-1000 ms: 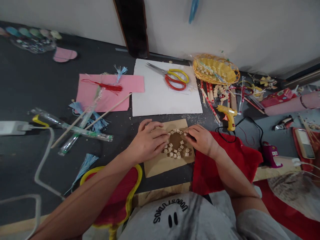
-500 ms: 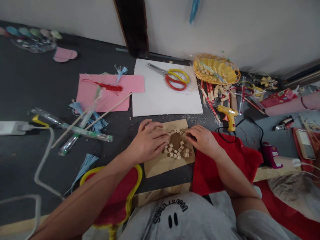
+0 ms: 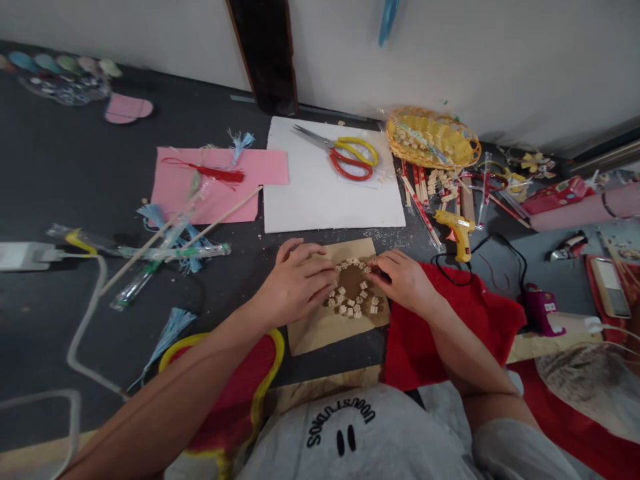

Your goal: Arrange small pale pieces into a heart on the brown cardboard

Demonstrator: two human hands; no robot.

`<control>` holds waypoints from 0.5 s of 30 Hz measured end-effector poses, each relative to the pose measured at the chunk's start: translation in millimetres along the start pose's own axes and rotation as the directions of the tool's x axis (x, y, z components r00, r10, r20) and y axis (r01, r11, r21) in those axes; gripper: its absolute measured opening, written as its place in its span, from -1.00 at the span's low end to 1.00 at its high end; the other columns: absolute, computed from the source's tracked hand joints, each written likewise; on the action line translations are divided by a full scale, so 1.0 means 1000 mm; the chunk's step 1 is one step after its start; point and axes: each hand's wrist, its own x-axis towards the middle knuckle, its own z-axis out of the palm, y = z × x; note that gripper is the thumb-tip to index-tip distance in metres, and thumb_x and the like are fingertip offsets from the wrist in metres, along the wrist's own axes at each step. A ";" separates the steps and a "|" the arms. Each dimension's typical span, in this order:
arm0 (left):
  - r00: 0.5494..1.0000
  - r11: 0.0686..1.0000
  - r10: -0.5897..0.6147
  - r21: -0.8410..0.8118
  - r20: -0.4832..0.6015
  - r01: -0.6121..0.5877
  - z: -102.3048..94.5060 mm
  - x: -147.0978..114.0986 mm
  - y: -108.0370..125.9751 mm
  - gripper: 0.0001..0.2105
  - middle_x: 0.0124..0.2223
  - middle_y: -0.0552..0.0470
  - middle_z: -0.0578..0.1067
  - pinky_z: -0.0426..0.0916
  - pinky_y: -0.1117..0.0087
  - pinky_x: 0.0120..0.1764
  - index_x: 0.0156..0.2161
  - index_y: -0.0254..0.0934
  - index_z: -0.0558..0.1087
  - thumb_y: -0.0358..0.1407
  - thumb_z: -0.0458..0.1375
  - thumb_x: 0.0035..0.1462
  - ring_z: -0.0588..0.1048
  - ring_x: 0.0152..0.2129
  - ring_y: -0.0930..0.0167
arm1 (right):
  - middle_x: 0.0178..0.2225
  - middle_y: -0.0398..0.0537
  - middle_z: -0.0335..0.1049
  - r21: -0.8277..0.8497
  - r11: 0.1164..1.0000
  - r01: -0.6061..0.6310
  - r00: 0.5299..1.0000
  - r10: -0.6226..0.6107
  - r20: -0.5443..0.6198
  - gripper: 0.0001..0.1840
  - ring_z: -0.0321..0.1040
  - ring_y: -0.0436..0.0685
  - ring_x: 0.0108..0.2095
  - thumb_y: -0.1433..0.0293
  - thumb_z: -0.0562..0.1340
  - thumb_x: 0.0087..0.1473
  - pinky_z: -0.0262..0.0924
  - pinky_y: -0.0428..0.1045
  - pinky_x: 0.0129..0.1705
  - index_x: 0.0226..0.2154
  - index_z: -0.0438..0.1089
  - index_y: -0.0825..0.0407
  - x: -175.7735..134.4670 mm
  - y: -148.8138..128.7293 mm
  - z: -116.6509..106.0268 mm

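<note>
Small pale wooden pieces lie in a rough ring on a sheet of brown paper. The upper pieces sit close together as an arc, while the lower ones are loose. My left hand rests at the ring's left side, its fingers stretched out and touching the pieces there. At the arc's right end, my right hand has thumb and forefinger pinched at a small piece. The fingers partly hide that piece. A red cloth lies under my right forearm.
Scissors lie on a white board behind the paper. A yellow glue gun and a wicker basket are to the right. Pink felt, blue tassels and plastic-wrapped sticks lie left. A red-and-yellow chair back stands below.
Both hands stay almost in place over the ring, the right fingers shifting very slightly. On the left, the plastic-wrapped sticks have swung a little, the crossing one now lying flatter.
</note>
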 end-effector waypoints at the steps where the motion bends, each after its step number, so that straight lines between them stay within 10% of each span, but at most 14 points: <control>1: 1.000 1.000 -0.003 0.001 0.011 0.003 0.000 0.000 0.000 -0.83 -0.04 0.15 0.65 0.12 0.00 0.22 -0.06 -0.10 0.56 -0.26 0.14 0.35 0.45 0.08 0.23 | -0.23 0.06 0.55 0.005 1.000 -0.002 1.000 0.002 0.002 -0.90 0.47 0.20 -0.18 0.33 0.24 0.30 0.42 0.13 -0.08 -0.20 0.44 0.02 0.000 0.000 0.000; 15: 1.000 1.000 0.001 -0.004 -0.005 -0.001 0.000 0.001 0.001 -0.83 -0.06 0.12 0.66 0.15 -0.03 0.21 -0.05 -0.10 0.57 -0.27 0.13 0.35 0.45 0.08 0.21 | -0.26 -0.02 0.57 0.011 0.997 0.082 0.993 -0.083 0.087 -0.88 0.48 0.12 -0.21 0.34 0.23 0.32 0.36 -0.01 -0.14 -0.21 0.50 -0.01 -0.006 -0.005 -0.014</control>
